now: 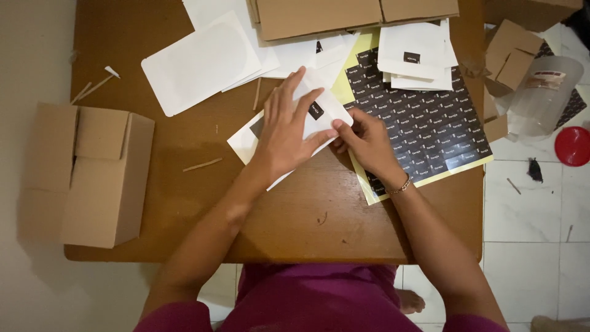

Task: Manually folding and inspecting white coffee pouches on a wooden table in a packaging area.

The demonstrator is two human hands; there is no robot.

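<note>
I pressed my left hand (284, 132), fingers spread flat, on the white pouch (329, 110); my right hand (362, 140) pinched its edge.

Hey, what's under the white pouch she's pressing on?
Under the white pouch, another white pouch pokes out at the left, lying on the wooden table. The left hand and right hand cover the rest, so anything more beneath is hidden.
</note>
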